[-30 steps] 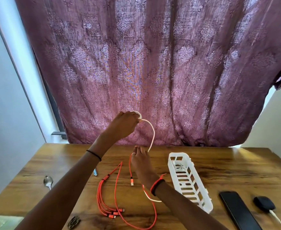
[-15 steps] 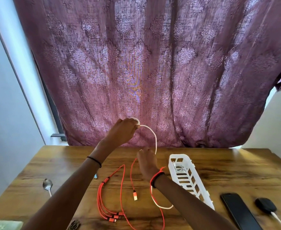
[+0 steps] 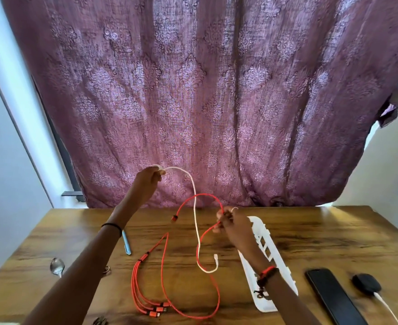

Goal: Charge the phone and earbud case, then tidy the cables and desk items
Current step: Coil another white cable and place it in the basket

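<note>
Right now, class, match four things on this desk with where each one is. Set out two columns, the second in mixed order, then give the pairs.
Things
1. white cable
2. orange cable
3. spoon
4. phone

Places
A. flat at the right end of the table, beside the earbud case
B. near the table's left edge
C. held up by the left hand, hanging down
D. gripped by the right hand, the rest on the table

Pairs: 1-C, 2-D, 3-B, 4-A
</note>
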